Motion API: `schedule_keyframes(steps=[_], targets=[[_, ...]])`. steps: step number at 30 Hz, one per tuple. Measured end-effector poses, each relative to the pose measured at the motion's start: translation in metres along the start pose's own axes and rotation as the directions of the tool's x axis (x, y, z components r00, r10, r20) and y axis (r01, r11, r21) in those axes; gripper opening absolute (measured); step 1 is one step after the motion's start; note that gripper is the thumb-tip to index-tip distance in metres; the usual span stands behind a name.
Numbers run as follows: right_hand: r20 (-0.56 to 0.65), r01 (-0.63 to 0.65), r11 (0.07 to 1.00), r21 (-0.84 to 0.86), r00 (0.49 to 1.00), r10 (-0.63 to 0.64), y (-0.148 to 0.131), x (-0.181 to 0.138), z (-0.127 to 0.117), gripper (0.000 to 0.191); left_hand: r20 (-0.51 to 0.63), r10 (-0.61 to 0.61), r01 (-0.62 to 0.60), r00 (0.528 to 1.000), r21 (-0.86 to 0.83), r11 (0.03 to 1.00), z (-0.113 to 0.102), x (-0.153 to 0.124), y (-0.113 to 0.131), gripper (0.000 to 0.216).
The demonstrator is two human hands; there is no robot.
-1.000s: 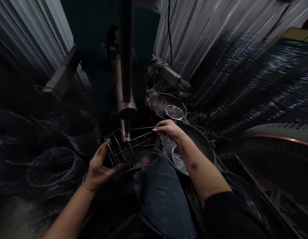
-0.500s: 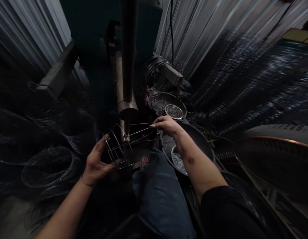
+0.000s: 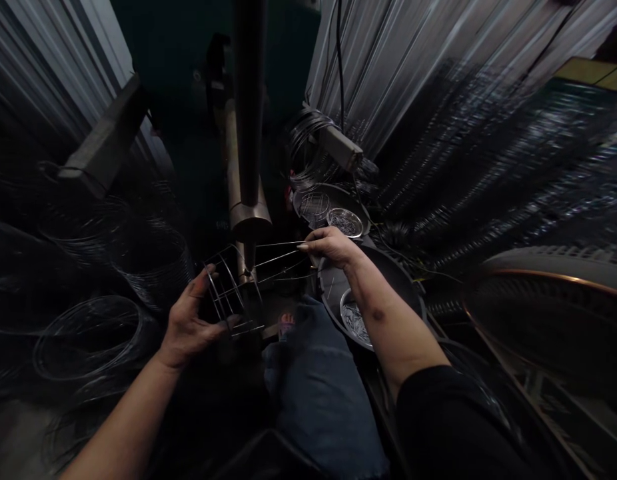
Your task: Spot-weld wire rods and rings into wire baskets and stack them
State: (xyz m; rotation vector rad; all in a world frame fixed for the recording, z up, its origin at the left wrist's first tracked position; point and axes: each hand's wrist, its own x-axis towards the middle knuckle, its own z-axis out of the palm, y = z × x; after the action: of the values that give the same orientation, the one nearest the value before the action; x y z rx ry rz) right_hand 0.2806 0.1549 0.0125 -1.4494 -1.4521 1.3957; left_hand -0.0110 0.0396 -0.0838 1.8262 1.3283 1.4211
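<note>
Around the near side of a round wire frame (image 3: pixel 221 295) my left hand (image 3: pixel 188 323) is closed, thumb and fingers on its rings. The frame lies on its side, with long straight wires running to the right. My right hand (image 3: pixel 333 245) pinches the end of a thin metal wire (image 3: pixel 279 257) between thumb and fingertips. This wire reaches left to the slim lower electrode (image 3: pixel 247 270) of a machine. Above it stands the thick brass-coloured cylinder (image 3: pixel 250 219) with a dark vertical rod over it. Whether the wire touches the electrode I cannot tell.
At the right stand a dark round tub (image 3: pixel 388 280) and a bowl of short metal pieces (image 3: pixel 356 319). Behind them a second dish of pieces (image 3: pixel 344 222) sits near a wire coil (image 3: pixel 308 150). Wire rings (image 3: pixel 91 333) are stacked at the left. A large fan (image 3: pixel 553 267) is far right.
The whole view has shifted slightly, so most things appear a little farther left. Both hands keep their holds on the wire frame and the wire.
</note>
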Motion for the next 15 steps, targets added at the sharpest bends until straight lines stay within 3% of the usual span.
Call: schedule_keyframes(steps=[8, 15], targets=[[-0.015, 0.000, 0.999, 0.046, 1.000, 0.001, 0.000, 0.000, 0.002, 0.031, 0.067, -0.059, 0.065, 0.996, -0.093, 0.994, -0.002, 0.000, 0.000, 0.096], [-0.006, 0.024, 0.999, 0.046, 1.000, -0.024, 0.008, 0.002, 0.001, 0.032, 0.044, -0.034, 0.039, 0.998, -0.116, 0.992, -0.002, 0.001, 0.000, 0.093]])
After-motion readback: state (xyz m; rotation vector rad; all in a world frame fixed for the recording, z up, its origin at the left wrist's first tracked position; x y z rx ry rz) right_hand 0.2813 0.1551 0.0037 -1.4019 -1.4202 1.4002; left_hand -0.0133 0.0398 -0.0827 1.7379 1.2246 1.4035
